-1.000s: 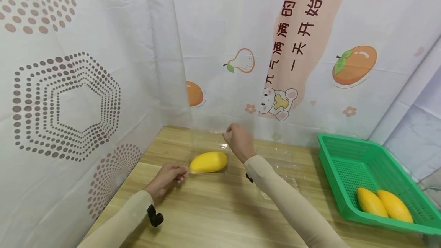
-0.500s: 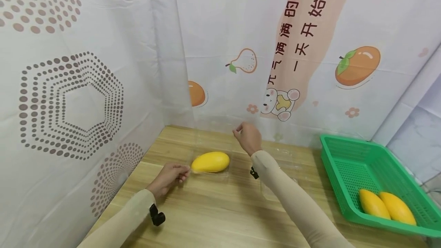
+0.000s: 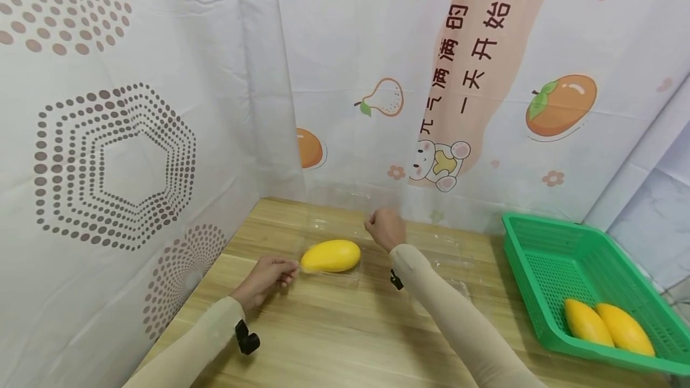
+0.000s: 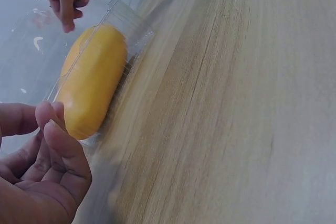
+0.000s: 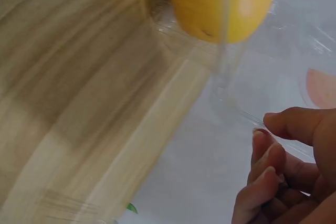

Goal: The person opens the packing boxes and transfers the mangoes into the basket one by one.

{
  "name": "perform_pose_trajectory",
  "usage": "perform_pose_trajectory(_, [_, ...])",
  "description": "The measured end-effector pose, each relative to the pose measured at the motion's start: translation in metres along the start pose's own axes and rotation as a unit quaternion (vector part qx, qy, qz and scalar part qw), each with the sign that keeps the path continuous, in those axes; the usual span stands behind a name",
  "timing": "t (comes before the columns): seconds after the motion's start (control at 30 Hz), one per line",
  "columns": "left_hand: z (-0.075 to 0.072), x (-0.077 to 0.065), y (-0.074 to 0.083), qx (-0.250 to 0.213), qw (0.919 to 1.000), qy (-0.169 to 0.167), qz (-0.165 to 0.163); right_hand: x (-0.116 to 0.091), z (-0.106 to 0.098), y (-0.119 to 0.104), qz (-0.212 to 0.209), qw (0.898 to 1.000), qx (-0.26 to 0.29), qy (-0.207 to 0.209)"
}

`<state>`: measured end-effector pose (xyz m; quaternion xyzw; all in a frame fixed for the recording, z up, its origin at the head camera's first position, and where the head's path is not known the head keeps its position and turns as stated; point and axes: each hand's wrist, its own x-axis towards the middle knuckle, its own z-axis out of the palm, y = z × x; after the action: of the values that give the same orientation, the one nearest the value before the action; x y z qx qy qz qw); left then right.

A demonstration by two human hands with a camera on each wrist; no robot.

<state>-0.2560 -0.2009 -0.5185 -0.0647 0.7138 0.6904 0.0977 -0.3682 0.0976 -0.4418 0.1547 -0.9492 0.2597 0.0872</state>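
Person's L hand (image 3: 266,280) pinches a clear plastic box (image 4: 122,10) at its near L corner, thumb & fingertips together. R hand (image 3: 387,229) also pinches, thumb & index on a thin clear edge (image 5: 249,116); can't tell which part. Yellow fruit (image 3: 331,255) lies in the box on the wood table (image 3: 323,340), btwn both hands. Over to the R, green basket (image 3: 557,277) w/ 2 more yellow fruits (image 3: 587,322), near end.

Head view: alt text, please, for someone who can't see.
A yellow fruit lies in a clear box; the left hand pinches the box's near left corner, the right hand its raised lid. At right on the wooden table, a green basket holds two more fruits.
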Motion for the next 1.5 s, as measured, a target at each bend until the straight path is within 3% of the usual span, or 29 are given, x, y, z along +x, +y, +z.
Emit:
perform_pose_trajectory(0.5, [-0.002, -0.003, -0.002, -0.006, 1.0, -0.004, 0.003, 0.0, 0.016, 0.01, 0.061, 0.995, -0.047, -0.057])
perform_pose_trajectory(0.8, [-0.004, -0.005, -0.002, 0.002, 0.9999, -0.014, -0.005, 0.0, 0.024, 0.012, 0.052, 0.995, -0.065, -0.052])
perform_pose_trajectory(1.1, [-0.005, -0.007, -0.001, 0.016, 0.9996, -0.022, -0.012, -0.002, 0.026, 0.012, 0.045, 0.992, -0.08, -0.087])
perform_pose_trajectory(1.5, [-0.005, -0.007, -0.001, 0.011, 0.9995, -0.025, -0.017, -0.002, 0.03, 0.014, 0.044, 0.991, -0.079, -0.099])
